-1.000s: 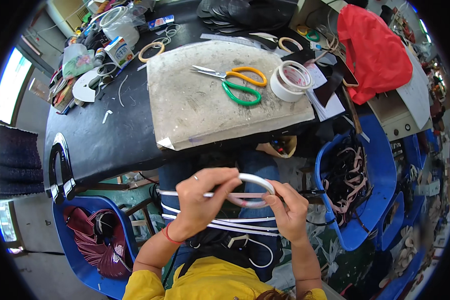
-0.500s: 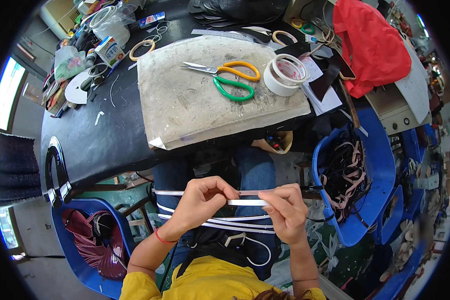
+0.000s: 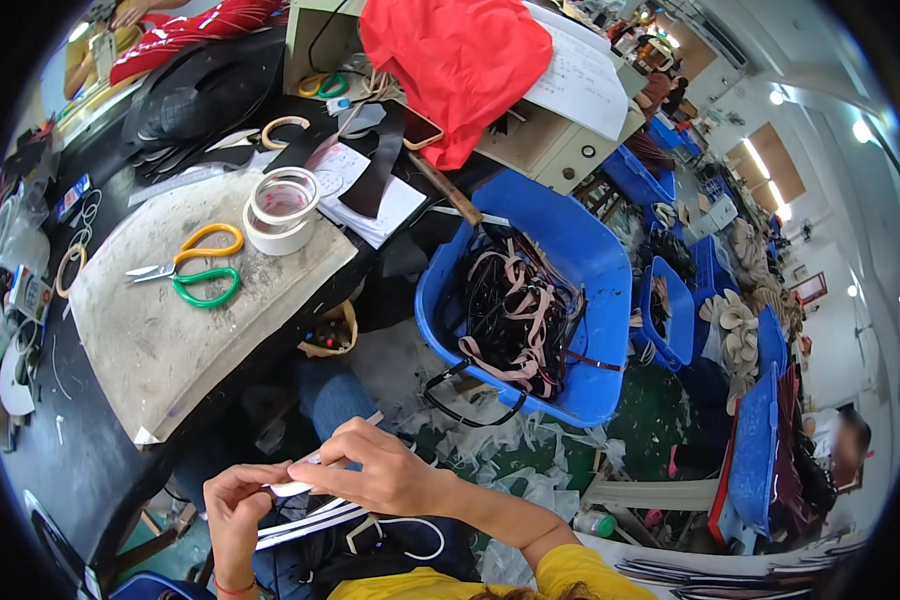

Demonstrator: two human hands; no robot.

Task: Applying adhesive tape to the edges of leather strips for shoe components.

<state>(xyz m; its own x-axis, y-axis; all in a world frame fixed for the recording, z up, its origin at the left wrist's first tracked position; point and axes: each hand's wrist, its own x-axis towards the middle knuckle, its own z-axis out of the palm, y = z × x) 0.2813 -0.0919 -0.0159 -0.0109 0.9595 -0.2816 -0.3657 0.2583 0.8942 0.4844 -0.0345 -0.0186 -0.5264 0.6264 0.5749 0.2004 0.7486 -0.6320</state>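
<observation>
Over my lap, my left hand (image 3: 236, 512) pinches a narrow pink-and-white strap (image 3: 292, 489) between thumb and fingers. Close beside it, my right hand (image 3: 388, 472) grips the same strap, its fingertips almost meeting the left ones. One strap end sticks up past the right hand's knuckles. More white straps (image 3: 308, 524) lie across my legs under the hands. A white cord loop (image 3: 425, 535) rests on my dark lap. Part of the held strap is hidden behind the fingers.
On the black table's worn board (image 3: 130, 350) lie scissors (image 3: 208, 265) with orange and green handles and white tape rolls (image 3: 282, 205). A blue bin (image 3: 595, 300) of tangled straps stands to the right. Red cloth (image 3: 450, 70) covers part of a cabinet, and scraps (image 3: 515, 450) litter the floor.
The view has swung to the right, so the table sits farther left and more bins show. My hands have come closer together, still on the strap, with the right hand turned across it.
</observation>
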